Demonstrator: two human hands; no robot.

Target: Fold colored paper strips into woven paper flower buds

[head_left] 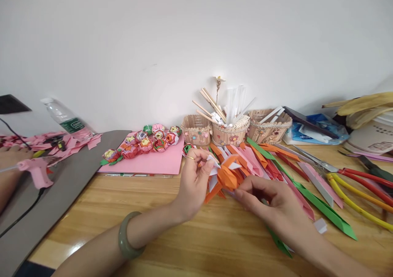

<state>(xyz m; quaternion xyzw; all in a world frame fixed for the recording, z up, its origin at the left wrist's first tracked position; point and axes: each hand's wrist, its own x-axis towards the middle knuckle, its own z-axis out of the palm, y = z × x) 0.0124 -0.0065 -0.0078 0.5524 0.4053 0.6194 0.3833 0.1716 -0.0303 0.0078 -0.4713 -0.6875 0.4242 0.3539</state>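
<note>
Between my two hands, above the wooden table point(159, 236), is an orange and white folded paper flower point(227, 178). My left hand point(196, 180) pinches its white petals between thumb and fingers. At its lower right edge, the closed thumb and fingers of my right hand point(267, 199) grip an orange petal. Folded paper strips point(251, 162) in orange, pink, red and white lie just behind the flower. Long green strips point(322, 207) run beside my right hand, which partly hides one of them.
Finished paper flowers point(145, 145) rest on pink paper point(153, 166). Decorated baskets point(230, 132) holding sticks stand along the wall. Scissors point(331, 168) and yellow-handled pliers point(356, 211) lie at right. At left are a bottle point(69, 119), a pink glue gun point(37, 172) and another person's arm point(9, 170).
</note>
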